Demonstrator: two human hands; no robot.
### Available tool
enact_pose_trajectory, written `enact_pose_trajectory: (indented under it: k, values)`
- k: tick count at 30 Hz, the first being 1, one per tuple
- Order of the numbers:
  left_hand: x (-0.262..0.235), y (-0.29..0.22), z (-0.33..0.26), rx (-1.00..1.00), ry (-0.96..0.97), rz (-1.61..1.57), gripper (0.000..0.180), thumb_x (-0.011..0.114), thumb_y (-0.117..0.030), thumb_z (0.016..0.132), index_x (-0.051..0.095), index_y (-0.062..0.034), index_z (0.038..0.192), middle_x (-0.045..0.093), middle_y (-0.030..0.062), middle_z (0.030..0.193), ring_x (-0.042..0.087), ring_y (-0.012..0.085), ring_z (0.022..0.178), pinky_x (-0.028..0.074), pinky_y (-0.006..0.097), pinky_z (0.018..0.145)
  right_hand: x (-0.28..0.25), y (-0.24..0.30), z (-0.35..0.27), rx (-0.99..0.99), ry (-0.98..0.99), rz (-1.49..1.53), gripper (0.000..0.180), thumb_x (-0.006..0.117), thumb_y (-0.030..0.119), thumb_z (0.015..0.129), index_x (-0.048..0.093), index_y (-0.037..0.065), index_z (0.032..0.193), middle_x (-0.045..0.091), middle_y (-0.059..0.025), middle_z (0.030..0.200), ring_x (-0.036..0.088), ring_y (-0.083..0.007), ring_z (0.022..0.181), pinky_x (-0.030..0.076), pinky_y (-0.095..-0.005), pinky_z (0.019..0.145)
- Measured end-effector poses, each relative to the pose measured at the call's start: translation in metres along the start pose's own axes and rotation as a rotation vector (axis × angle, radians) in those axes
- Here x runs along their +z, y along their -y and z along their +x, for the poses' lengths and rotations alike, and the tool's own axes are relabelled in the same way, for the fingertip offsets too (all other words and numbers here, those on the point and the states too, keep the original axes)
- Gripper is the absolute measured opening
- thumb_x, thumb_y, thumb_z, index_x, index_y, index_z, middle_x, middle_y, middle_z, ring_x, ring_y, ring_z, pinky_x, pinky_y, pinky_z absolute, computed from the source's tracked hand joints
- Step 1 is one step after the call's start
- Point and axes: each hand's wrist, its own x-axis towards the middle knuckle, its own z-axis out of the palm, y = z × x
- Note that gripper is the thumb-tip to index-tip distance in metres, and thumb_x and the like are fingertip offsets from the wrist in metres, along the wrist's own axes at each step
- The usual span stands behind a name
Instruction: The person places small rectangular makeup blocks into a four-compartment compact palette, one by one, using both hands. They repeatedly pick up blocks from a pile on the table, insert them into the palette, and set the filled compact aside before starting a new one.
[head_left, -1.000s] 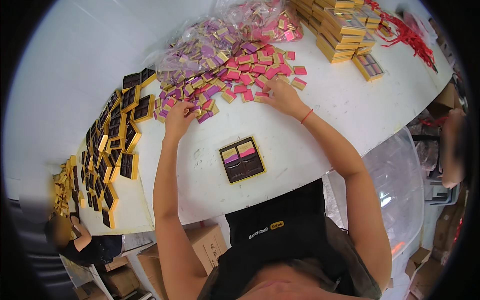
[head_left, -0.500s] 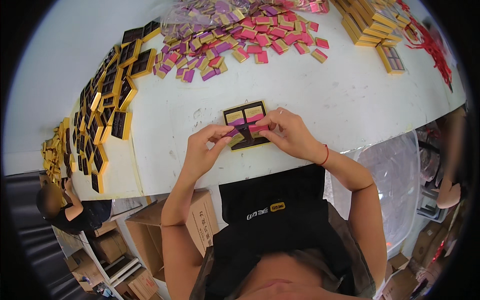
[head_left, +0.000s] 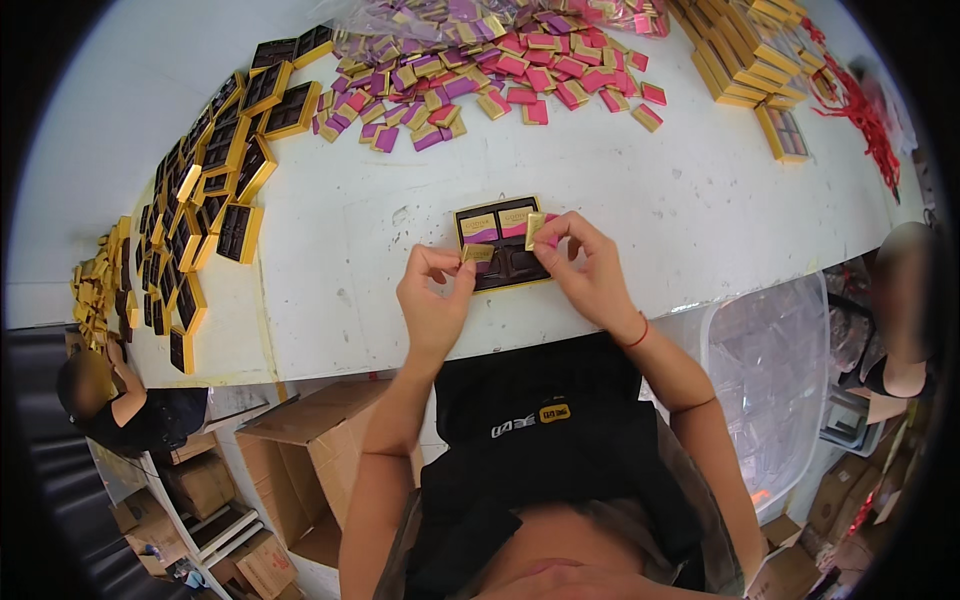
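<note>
Before me on the white table lies a gold-edged box [head_left: 502,285] with a dark, divided insert. Its far left compartment holds a gold-and-purple wrapped chocolate [head_left: 479,227], its far right one a gold-and-pink wrapped chocolate [head_left: 514,221]. Between thumb and fingers, my left hand [head_left: 437,295] pinches another gold-and-purple chocolate [head_left: 477,254] over the near left compartment. My right hand [head_left: 588,268] grips a tilted gold-and-pink chocolate [head_left: 535,231] at the box's right edge. Dark insert shows in the near right compartment.
A heap of wrapped chocolates [head_left: 450,90] spreads across the far table. Dark-lined gold boxes [head_left: 225,145] are piled at left; filled boxes [head_left: 740,60] stack at far right beside red cords [head_left: 870,140]. Co-workers [head_left: 125,405] appear at both sides. An open carton [head_left: 310,450] stands below.
Both chocolates have been lifted and tilted, and the right one now shows its gold side. My hands have drawn slightly apart, baring more of the near compartments.
</note>
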Motion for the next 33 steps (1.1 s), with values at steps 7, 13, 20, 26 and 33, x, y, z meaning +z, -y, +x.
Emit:
enact_pose_trajectory:
  k: [7, 13, 20, 26, 33]
  values:
    - [0.027, -0.017, -0.022, 0.109, -0.176, 0.238, 0.025, 0.071, 0.001, 0.082, 0.067, -0.0035, 0.106, 0.059, 0.0074, 0.09, 0.055, 0.0192, 0.079, 0.048, 0.031, 0.073, 0.02, 0.007, -0.008, -0.143, -0.121, -0.149, 0.027, 0.07, 0.005, 0.088, 0.069, 0.006, 0.115, 0.065, -0.0034, 0.094, 0.053, -0.0143, 0.085, 0.043, -0.0278, 0.077]
    - [0.021, -0.019, -0.02, 0.177, -0.126, 0.31, 0.025, 0.071, -0.001, 0.082, 0.071, -0.0053, 0.107, 0.06, 0.011, 0.109, 0.058, 0.024, 0.089, 0.047, 0.034, 0.085, 0.029, -0.003, -0.009, -0.157, -0.233, -0.222, 0.018, 0.079, 0.009, 0.081, 0.068, 0.01, 0.096, 0.065, -0.0045, 0.091, 0.055, -0.026, 0.094, 0.042, -0.0374, 0.091]
    - [0.006, 0.0, -0.024, 0.426, 0.043, 0.587, 0.043, 0.079, -0.014, 0.079, 0.07, -0.0061, 0.12, 0.058, 0.0124, 0.135, 0.059, 0.0307, 0.115, 0.044, 0.043, 0.099, 0.02, 0.003, -0.005, -0.225, -0.175, -0.409, 0.017, 0.08, 0.007, 0.078, 0.072, 0.008, 0.093, 0.065, -0.0083, 0.098, 0.059, -0.0276, 0.098, 0.049, -0.0369, 0.085]
    - [0.008, -0.011, -0.04, 0.426, 0.276, 0.737, 0.066, 0.079, -0.027, 0.082, 0.056, -0.0095, 0.141, 0.05, 0.0154, 0.146, 0.044, 0.0357, 0.138, 0.031, 0.055, 0.113, -0.005, -0.008, -0.023, -0.425, 0.062, -0.568, 0.041, 0.076, 0.022, 0.082, 0.068, 0.01, 0.12, 0.057, -0.009, 0.134, 0.055, -0.0306, 0.12, 0.045, -0.0445, 0.095]
    - [0.029, -0.024, -0.036, 0.503, 0.488, 0.827, 0.05, 0.063, -0.019, 0.095, 0.054, -0.0069, 0.142, 0.047, 0.0174, 0.151, 0.039, 0.0402, 0.142, 0.023, 0.059, 0.117, -0.045, -0.007, -0.074, -0.369, -0.139, -0.452, 0.049, 0.076, 0.024, 0.085, 0.063, 0.011, 0.13, 0.05, -0.0157, 0.144, 0.046, -0.0377, 0.133, 0.037, -0.0486, 0.109]
